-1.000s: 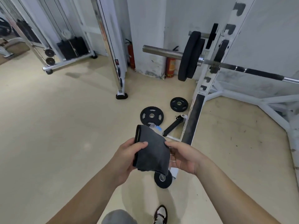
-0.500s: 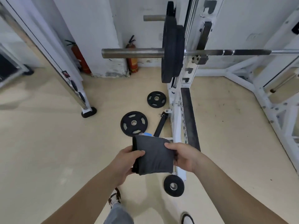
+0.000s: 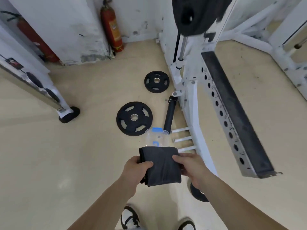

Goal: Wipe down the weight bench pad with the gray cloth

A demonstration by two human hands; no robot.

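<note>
- The folded gray cloth is held above the floor, just left of the white rack base.
- The left hand grips its left edge, thumb on top.
- The right hand pinches its right edge.
- A larger weight plate and a smaller weight plate lie left of the rack base.

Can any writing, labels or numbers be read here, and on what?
No text is legible.
Label on the red fire extinguisher: too blurred.
Blue mark on the clear plastic box: not legible.
Dark sticker on the white machine frame: too small.
</note>
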